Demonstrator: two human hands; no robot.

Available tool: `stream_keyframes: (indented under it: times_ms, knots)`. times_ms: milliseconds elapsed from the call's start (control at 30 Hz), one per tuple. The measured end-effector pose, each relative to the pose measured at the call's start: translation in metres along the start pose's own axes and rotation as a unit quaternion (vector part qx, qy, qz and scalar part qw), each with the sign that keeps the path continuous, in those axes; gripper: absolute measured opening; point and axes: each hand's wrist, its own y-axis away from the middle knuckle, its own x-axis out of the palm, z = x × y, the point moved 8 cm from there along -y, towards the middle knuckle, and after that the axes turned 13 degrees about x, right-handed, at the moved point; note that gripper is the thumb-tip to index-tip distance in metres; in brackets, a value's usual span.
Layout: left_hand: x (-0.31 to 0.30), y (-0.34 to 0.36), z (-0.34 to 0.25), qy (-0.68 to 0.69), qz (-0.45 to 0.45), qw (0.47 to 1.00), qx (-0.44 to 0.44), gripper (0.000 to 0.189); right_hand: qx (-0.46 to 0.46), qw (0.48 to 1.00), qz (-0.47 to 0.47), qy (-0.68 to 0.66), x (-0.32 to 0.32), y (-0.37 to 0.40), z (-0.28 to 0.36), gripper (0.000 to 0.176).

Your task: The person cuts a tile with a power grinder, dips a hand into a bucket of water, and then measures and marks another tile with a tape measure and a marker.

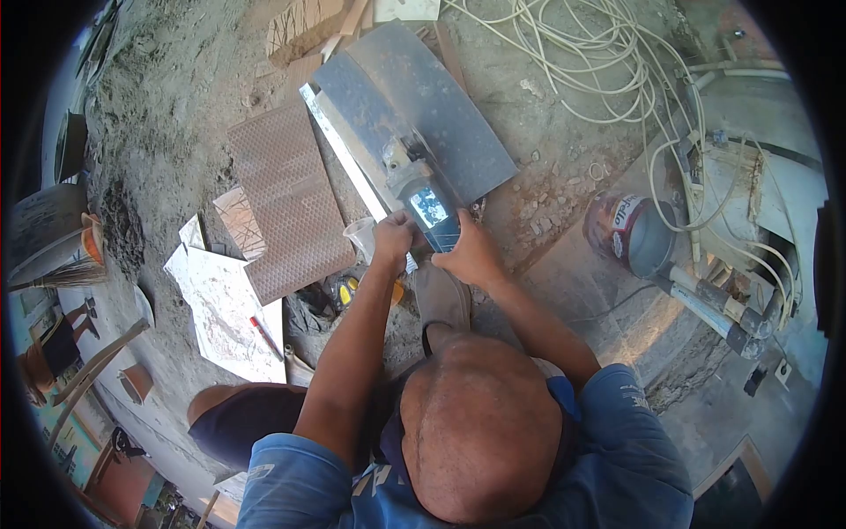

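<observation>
Your right hand (474,255) is wrapping the power tool (428,204), whose long axis is pointing away from you over the grey panel's (467,132) near edge, while your left hand (394,240) is resting curled just beside it, its hold unclear.

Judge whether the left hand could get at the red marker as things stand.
Probably yes: the red marker lies uncovered on the white sheet, off to the left hand's own side. That hand, though, is at the grinder and would likely have to leave it.
</observation>
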Motion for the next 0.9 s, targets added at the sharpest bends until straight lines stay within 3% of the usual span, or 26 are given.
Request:
stream_keyframes:
  times_ms: [367, 900]
  knots:
    - [-0.001, -0.001, 0.002, 0.001, -0.004, 1.000, 0.005, 0.015, -0.001, 1.000, -0.012, -0.011, -0.003, 0.013, -0.010, 0.079]
    - [-0.001, 0.001, 0.000, -0.007, -0.009, 1.000, 0.002, 0.013, 0.019, 0.999, 0.021, -0.019, -0.001, 0.014, -0.016, 0.075]
